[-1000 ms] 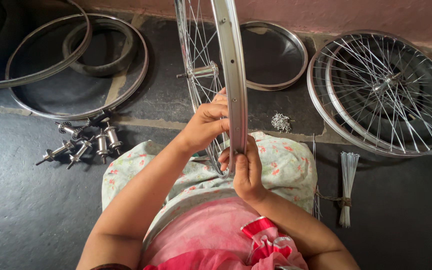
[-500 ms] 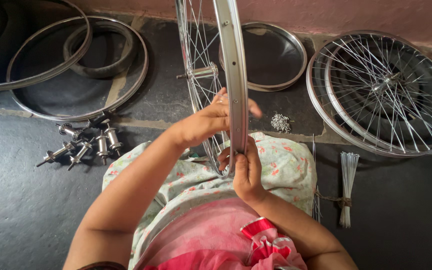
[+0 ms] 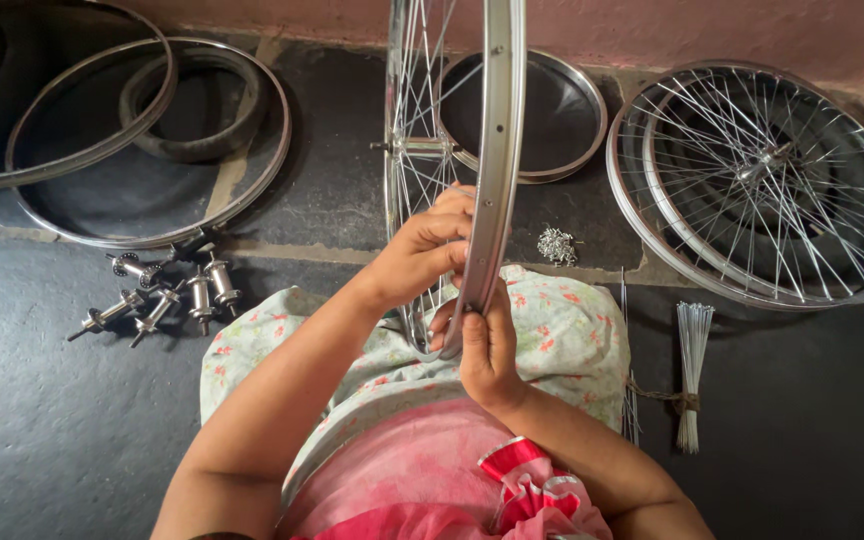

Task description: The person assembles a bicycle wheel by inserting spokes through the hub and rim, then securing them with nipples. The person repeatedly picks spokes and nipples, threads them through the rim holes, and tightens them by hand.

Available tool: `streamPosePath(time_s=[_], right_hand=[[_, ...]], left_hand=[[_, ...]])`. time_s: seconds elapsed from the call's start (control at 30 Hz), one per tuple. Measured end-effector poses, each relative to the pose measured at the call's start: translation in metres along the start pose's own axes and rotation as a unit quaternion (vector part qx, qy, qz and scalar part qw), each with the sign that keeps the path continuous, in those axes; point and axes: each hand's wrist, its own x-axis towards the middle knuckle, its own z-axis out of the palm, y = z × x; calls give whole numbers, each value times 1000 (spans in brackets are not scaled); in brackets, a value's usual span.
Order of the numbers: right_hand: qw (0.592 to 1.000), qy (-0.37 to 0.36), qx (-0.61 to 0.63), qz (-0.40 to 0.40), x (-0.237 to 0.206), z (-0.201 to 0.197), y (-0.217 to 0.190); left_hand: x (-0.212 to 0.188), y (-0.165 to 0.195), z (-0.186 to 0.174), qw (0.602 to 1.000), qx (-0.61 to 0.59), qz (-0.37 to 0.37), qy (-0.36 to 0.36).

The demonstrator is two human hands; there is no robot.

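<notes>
1. A bicycle wheel rim point(image 3: 500, 150) stands upright on edge over the person's lap, its thin spokes point(image 3: 414, 120) fanning in to the hub point(image 3: 422, 147) on the left side of it.
2. The left hand point(image 3: 422, 250) reaches in from the left and rests against the rim's lower part — fingers curled together, fingertips touching the metal edge.
3. The right hand point(image 3: 487, 345) sits just below it, thumb and fingers pinched together on the rim's bottom stretch; whether something small is held between them I cannot tell.
4. The lap is covered by a pale flowered cloth point(image 3: 562, 335), with a pink garment point(image 3: 422, 470) nearer the camera.
5. On the dark floor to the left lies a cluster of spare metal hubs point(image 3: 167, 295) — well apart from the hands.
6. Behind them lie bare rims point(image 3: 152, 140) and a black tyre point(image 3: 202, 110), overlapping one another.
7. To the right, finished spoked wheels point(image 3: 762, 180) lie flat, stacked.
8. A round metal tray point(image 3: 552, 110) lies behind the upright rim, near the wall.
9. A small heap of metal bits point(image 3: 555, 244) lies just beside the cloth's far edge.
10. A tied bundle of loose spokes point(image 3: 692, 370) lies on the floor to the right of the lap.
</notes>
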Motion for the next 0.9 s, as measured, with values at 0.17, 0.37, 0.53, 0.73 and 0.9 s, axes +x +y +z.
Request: streamPosePath(time_s=[0.17, 0.37, 0.53, 0.73, 0.9], right_hand=[[1000, -19, 13, 3, -6, 2, 4], [997, -54, -11, -61, -1, 8, 1], [993, -100, 64, -19, 9, 16, -2], [977, -153, 152, 6, 32, 44, 5], [971, -197, 139, -7, 44, 72, 8]], left_hand=[[9, 15, -9, 993, 71, -17, -87], [21, 23, -25, 972, -29, -74, -219], [-2, 30, -36, 959, -184, -186, -110], [-44, 27, -54, 979, -118, -139, 85], [-68, 36, -79, 981, -165, -48, 92]])
